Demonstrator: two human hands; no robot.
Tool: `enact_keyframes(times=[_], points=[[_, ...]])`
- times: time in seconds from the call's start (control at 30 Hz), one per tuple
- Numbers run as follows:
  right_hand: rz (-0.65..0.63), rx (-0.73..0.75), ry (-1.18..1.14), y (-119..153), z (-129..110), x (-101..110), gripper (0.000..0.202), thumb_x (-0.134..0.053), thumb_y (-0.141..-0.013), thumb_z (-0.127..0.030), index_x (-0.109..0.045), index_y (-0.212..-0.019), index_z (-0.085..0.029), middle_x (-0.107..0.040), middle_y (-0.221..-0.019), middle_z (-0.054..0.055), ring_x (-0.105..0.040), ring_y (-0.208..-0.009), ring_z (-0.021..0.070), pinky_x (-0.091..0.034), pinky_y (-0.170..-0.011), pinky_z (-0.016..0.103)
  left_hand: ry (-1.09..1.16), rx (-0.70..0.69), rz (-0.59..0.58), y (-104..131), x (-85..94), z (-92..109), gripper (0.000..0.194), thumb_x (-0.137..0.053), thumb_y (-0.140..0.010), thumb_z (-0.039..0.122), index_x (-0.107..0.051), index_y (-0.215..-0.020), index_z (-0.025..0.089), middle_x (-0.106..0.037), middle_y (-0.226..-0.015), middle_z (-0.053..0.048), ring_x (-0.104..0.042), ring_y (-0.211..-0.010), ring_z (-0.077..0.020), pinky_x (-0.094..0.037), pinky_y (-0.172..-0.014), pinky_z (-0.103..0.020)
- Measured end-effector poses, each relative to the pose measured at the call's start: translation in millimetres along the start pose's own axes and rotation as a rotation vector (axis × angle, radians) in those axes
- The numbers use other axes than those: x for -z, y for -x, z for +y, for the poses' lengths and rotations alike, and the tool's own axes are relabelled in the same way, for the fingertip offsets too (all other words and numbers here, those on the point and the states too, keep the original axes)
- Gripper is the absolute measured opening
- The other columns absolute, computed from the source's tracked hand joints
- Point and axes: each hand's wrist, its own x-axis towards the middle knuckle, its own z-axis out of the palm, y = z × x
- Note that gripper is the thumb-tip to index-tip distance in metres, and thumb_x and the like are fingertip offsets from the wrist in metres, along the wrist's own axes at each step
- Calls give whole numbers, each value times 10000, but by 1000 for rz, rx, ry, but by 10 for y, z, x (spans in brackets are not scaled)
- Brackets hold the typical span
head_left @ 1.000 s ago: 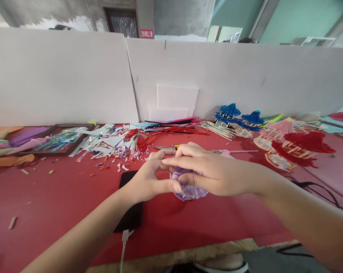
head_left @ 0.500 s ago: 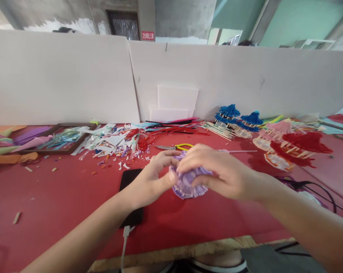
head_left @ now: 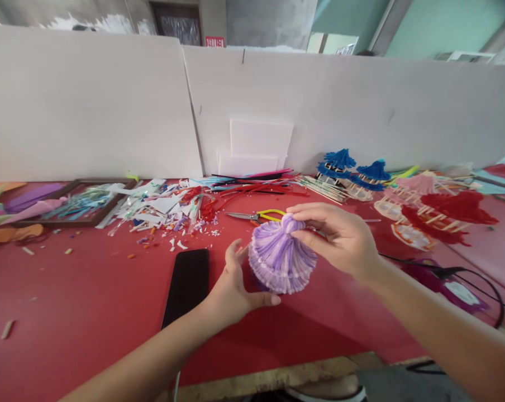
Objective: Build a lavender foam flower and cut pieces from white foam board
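A small purple and lilac roof-shaped craft piece [head_left: 281,259], made of fuzzy ribbed stems like pipe cleaners, is between my hands over the red table. My right hand [head_left: 340,237] pinches the rounded knob at its peak with thumb and fingertips. My left hand [head_left: 233,290] is cupped at its lower left, fingers apart and thumb stretched below the front rim. Whether the left fingertips touch it is hard to see. Something darker purple shows under the roof, mostly hidden. Just behind lie yellow-handled pliers or snips [head_left: 256,215].
A black phone [head_left: 187,285] lies left of my left hand. Foam and stem scraps [head_left: 168,209] spread by a brown frame [head_left: 85,222]. At right stand blue pavilions [head_left: 338,162] and red ones [head_left: 453,215], near a cable [head_left: 482,285]. White panels [head_left: 319,106] rise behind.
My left hand has opened and dropped to the lower left side of the purple piece. The right hand now pinches its top, and the ribbed roof shows plainly.
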Motion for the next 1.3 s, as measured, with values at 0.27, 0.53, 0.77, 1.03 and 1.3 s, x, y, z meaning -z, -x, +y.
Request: enact_keyframes(times=[0.27,0.53,0.77,1.03,1.3], points=[[-75,-18,-47,-13,9,71,277,-603,-861,-182,-667,-1113,-278,-665,-1200,45,-635,-1094,209,-538,-943,385,-289,55,25,-28,-39,49,988,-826,-529,451,-290,-1319,200,-509,-1347,-205,-387,-1313,-389,1,-1084,-598],[-110,-161,-318,-29,53,27,239,-569,-890,-185,-673,-1083,-280,-704,-1122,19,-657,-1053,168,-560,-900,310,-401,-8,-4,-135,-38,-17,925,-811,-523,441,-413,-1324,205,-441,-1422,-192,-212,-1388,-430,-19,-1076,-601],[7,-136,-402,-27,69,-21,167,-670,-822,-180,-685,-972,-251,-725,-1016,23,-685,-939,142,-573,-820,248,-395,-68,-30,-154,-17,-53,845,-776,-591,403,-395,-1326,238,-540,-1343,-120,-432,-1282,-357,-43,-1095,-587],[-61,-176,-420,-42,56,-26,216,-697,-800,-194,-661,-1010,-232,-716,-966,33,-680,-886,136,-573,-799,255,-379,-76,-10,-171,-19,-100,840,-797,-566,425,-439,-1305,248,-575,-1294,-120,-446,-1264,-371,-68,-1092,-605],[-66,-173,-495,-47,65,-45,220,-690,-808,-201,-665,-1021,-250,-709,-991,29,-667,-907,127,-553,-822,249,-289,-98,46,-177,-20,-109,843,-846,-491,379,-486,-1245,265,-601,-1250,-101,-474,-1236,-391,-54,-1083,-644]])
